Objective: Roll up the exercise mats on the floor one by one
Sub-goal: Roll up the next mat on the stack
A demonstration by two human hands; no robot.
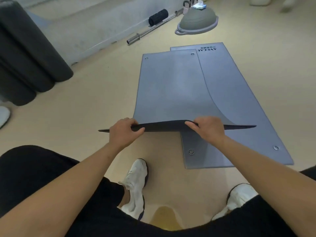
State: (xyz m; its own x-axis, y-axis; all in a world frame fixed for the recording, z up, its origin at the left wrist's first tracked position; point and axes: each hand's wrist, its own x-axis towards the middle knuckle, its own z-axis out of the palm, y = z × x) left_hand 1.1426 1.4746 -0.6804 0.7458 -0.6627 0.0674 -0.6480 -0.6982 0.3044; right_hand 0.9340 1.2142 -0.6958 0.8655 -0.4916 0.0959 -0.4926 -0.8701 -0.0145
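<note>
On the pale floor [85, 103] ahead, bare room lies left of the mats, bounded by dark rolled mats [29, 53] at far left, with a barbell [150, 26] and foam roller [158, 17] along the far wall and a balance dome [198, 23] beyond. Both hands pinch the near edge of the top grey mat [171, 89], left hand [122, 132] and right hand [207, 128] each in a closed grip, lifting it so the dark underside shows. It overlaps a second grey mat [239, 106], flat, with metal eyelets and printed lettering.
</note>
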